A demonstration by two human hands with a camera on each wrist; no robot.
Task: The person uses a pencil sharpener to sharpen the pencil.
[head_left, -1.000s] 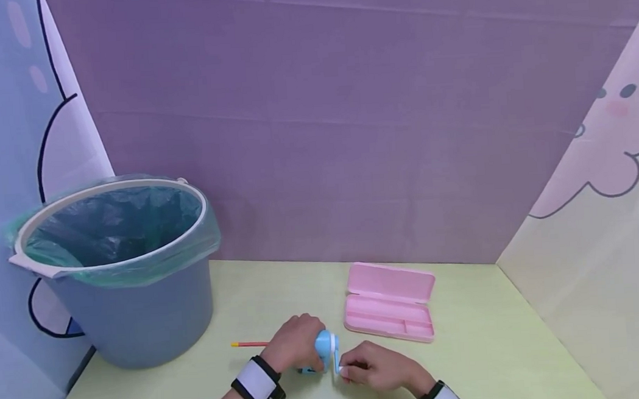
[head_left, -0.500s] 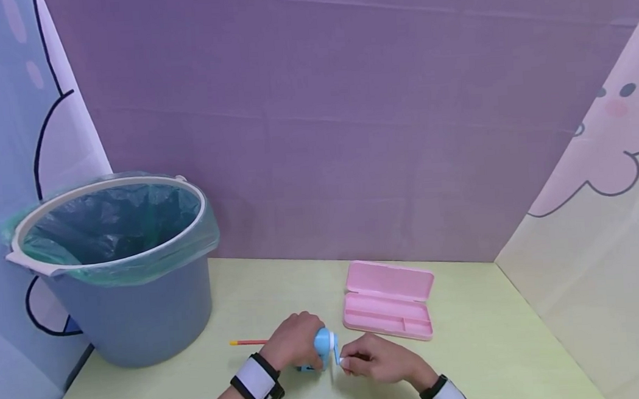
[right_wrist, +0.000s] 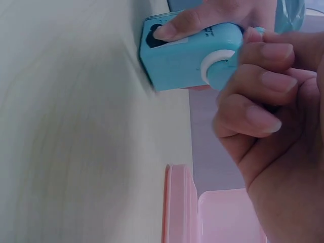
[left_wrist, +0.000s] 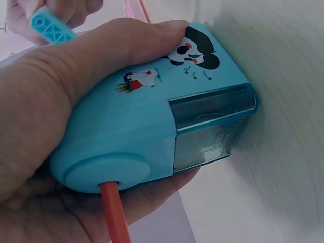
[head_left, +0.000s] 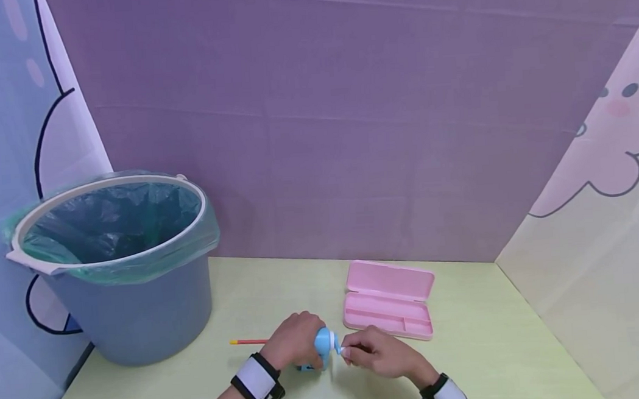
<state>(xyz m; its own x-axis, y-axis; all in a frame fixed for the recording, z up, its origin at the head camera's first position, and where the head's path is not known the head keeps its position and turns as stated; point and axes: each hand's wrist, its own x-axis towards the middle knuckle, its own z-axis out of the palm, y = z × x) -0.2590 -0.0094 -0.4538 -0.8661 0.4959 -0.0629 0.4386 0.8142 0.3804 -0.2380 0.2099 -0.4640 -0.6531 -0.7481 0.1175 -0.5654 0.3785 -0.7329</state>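
Note:
A light blue crank pencil sharpener [left_wrist: 131,111] with cartoon stickers and a clear shavings drawer [left_wrist: 207,131] stands on the table. My left hand [head_left: 295,341] grips its body, the thumb lying along one side in the left wrist view. A red pencil [left_wrist: 115,212] sticks into the sharpener's round front hole; its yellow end [head_left: 233,342] points left in the head view. On the sharpener's other side, my right hand [head_left: 380,351] pinches the end of the crank handle [left_wrist: 50,26] between thumb and forefinger. Its other fingers are curled.
An open pink pencil case [head_left: 387,314] with compartments lies just behind the right hand. At the left stands a large blue-grey bin [head_left: 145,320] lined with a green plastic bag. A purple cloth wall [head_left: 321,132] closes off the back of the table [head_left: 498,335].
My right hand has risen slightly with the crank handle, which has turned upward from hanging down. The left hand, sharpener and pencil keep nearly the same place.

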